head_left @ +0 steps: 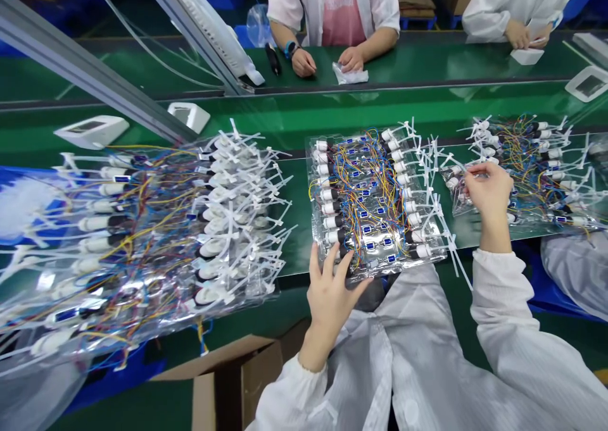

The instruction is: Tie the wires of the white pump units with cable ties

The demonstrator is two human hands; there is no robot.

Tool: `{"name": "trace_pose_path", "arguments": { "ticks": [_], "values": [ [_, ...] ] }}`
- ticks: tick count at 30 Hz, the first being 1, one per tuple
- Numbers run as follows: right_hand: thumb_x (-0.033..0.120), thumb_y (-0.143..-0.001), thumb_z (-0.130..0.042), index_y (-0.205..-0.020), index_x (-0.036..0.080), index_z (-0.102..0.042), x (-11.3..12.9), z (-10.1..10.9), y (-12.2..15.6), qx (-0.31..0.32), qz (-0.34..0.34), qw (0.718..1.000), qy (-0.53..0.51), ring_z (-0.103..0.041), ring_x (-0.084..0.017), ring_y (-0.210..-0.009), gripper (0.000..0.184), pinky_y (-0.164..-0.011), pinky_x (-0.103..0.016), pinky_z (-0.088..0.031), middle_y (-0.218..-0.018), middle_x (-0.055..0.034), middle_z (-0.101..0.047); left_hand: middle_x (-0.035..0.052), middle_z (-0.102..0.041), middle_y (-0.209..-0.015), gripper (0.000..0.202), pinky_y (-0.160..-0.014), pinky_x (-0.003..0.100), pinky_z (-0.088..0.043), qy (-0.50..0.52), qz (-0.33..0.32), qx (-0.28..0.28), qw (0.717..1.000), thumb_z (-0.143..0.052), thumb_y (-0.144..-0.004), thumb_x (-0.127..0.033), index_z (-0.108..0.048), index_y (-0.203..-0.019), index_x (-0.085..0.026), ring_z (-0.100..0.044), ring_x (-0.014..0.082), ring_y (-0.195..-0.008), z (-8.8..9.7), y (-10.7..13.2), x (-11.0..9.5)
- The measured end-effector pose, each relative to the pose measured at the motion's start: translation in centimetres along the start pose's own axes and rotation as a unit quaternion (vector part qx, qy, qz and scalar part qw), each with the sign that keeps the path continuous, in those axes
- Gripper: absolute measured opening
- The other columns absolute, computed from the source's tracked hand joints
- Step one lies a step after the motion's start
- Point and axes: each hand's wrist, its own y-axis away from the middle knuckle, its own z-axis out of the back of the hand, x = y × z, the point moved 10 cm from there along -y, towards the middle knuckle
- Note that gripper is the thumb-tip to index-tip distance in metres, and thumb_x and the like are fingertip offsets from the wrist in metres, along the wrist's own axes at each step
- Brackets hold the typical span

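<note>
A clear plastic tray [373, 270] lies in front of me with rows of small motors with white ends, thin coloured wires, small blue parts and white cable ties [430, 193] along its right side. My left hand [332, 288] rests at the tray's lower left corner, fingers spread over the white-ended motors [335, 236]. To the right of that tray, my right hand [491, 193] has thumb and forefinger pinched together on what looks like a white cable tie [458, 166]. Under and behind it lies another wired tray [522, 214].
A large stack of similar wired trays [156, 228] covers the bench at left. White plastic housings [92, 130] stand beside a slanting metal post [104, 64]. Across the green bench [403, 118], one person's hands [351, 59] hold a small bag. An open cardboard box [228, 380] sits below.
</note>
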Motion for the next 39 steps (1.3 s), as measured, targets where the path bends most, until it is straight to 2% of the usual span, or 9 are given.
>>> {"name": "trace_pose_path", "arguments": {
  "ticks": [6, 11, 15, 19, 23, 27, 29, 33, 39],
  "values": [
    [0.028, -0.076, -0.085, -0.085, 0.023, -0.071, 3.2, 7.0, 5.0, -0.076, 0.041, 0.983, -0.163, -0.060, -0.017, -0.044, 0.017, -0.044, -0.031, -0.042, -0.058, 0.0004, -0.064, 0.0188, -0.063, -0.165, 0.082, -0.129, 0.075, -0.046, 0.047, -0.004, 0.026, 0.999, -0.091, -0.089, -0.052, -0.061, -0.160, -0.025, -0.028, 0.0527, -0.172, 0.1, 0.2, 0.2],
    [0.023, -0.075, -0.089, -0.079, 0.029, -0.076, 8.4, 8.9, 13.2, 0.011, 0.071, 0.975, -0.212, -0.053, -0.015, -0.038, 0.014, -0.031, -0.032, -0.033, -0.081, -0.0067, -0.075, 0.0177, -0.052, -0.174, 0.095, -0.136, 0.083, -0.027, 0.193, 0.003, -0.010, 0.981, -0.080, -0.097, -0.059, -0.033, -0.177, -0.036, -0.035, 0.0488, -0.171, 4.3, -0.5, -0.4],
    [0.020, -0.080, -0.085, -0.094, 0.041, -0.081, 12.9, 2.8, 20.9, 0.340, 0.141, 0.910, -0.188, -0.066, -0.024, -0.048, 0.026, -0.033, -0.039, -0.051, -0.084, -0.0038, -0.077, 0.0134, -0.051, -0.174, 0.095, -0.132, 0.075, -0.042, 0.309, -0.070, -0.077, 0.945, -0.076, -0.096, -0.070, -0.034, -0.176, -0.043, -0.050, 0.0456, -0.163, 9.2, -1.2, -1.8],
    [0.019, -0.080, -0.083, -0.102, 0.044, -0.077, 15.8, -3.1, 27.0, 0.543, 0.193, 0.789, -0.212, -0.070, -0.021, -0.052, 0.034, -0.046, -0.037, -0.063, -0.083, 0.0040, -0.079, 0.0137, -0.079, -0.138, 0.072, -0.110, 0.062, -0.063, 0.332, -0.138, 0.093, 0.929, -0.088, -0.088, -0.065, -0.069, -0.151, -0.036, -0.078, 0.0405, -0.125, 8.1, -0.6, -3.6],
    [0.016, -0.086, -0.079, -0.092, 0.033, -0.070, 17.4, -6.7, 28.0, 0.534, 0.201, 0.787, -0.237, -0.067, -0.014, -0.052, 0.019, -0.046, -0.028, -0.056, -0.082, 0.0043, -0.076, 0.0111, -0.084, -0.094, 0.028, -0.079, 0.045, -0.066, 0.379, -0.056, 0.245, 0.891, -0.080, -0.098, -0.046, -0.085, -0.118, -0.028, -0.080, 0.0308, -0.083, 5.0, 1.9, -2.7],
    [0.014, -0.088, -0.077, -0.090, 0.029, -0.068, 18.2, -9.4, 28.7, 0.531, 0.211, 0.780, -0.257, -0.066, -0.012, -0.053, 0.018, -0.046, -0.025, -0.052, -0.079, 0.0050, -0.072, 0.0100, -0.078, -0.084, 0.024, -0.070, 0.038, -0.060, 0.453, 0.087, 0.204, 0.863, -0.073, -0.104, -0.043, -0.082, -0.098, -0.022, -0.073, 0.0249, -0.074, 3.6, 3.8, 0.3],
    [0.019, -0.092, -0.080, -0.096, 0.028, -0.069, 18.3, -10.6, 28.5, 0.511, 0.230, 0.788, -0.254, -0.068, -0.014, -0.060, 0.015, -0.052, -0.027, -0.056, -0.084, 0.0032, -0.072, 0.0049, -0.073, -0.075, 0.027, -0.061, 0.031, -0.053, 0.531, 0.207, 0.140, 0.810, -0.069, -0.107, -0.044, -0.075, -0.094, -0.021, -0.065, 0.0178, -0.063, 2.5, 5.0, 3.0],
    [0.024, -0.106, -0.068, -0.106, 0.021, -0.071, 19.1, -13.3, 29.0, 0.422, 0.402, 0.809, -0.079, -0.070, -0.023, -0.090, 0.004, -0.082, -0.040, -0.059, -0.101, -0.0081, -0.074, -0.0057, -0.069, -0.075, 0.038, -0.055, 0.022, -0.044, 0.659, 0.373, -0.007, 0.653, -0.079, -0.100, -0.047, -0.060, -0.127, -0.028, -0.055, 0.0087, -0.052, 0.3, 7.6, 6.9],
    [0.004, -0.102, -0.058, -0.115, 0.020, -0.078, 19.2, -17.3, 32.9, 0.432, 0.571, 0.693, 0.089, -0.058, -0.027, -0.100, 0.029, -0.084, -0.039, -0.043, -0.110, -0.0117, -0.069, -0.0025, -0.075, -0.084, 0.071, -0.055, 0.024, -0.045, 0.655, 0.402, -0.033, 0.640, -0.074, -0.101, -0.064, -0.043, -0.158, -0.035, -0.058, 0.0099, -0.054, 0.1, 8.2, 7.9]
  ]
}}
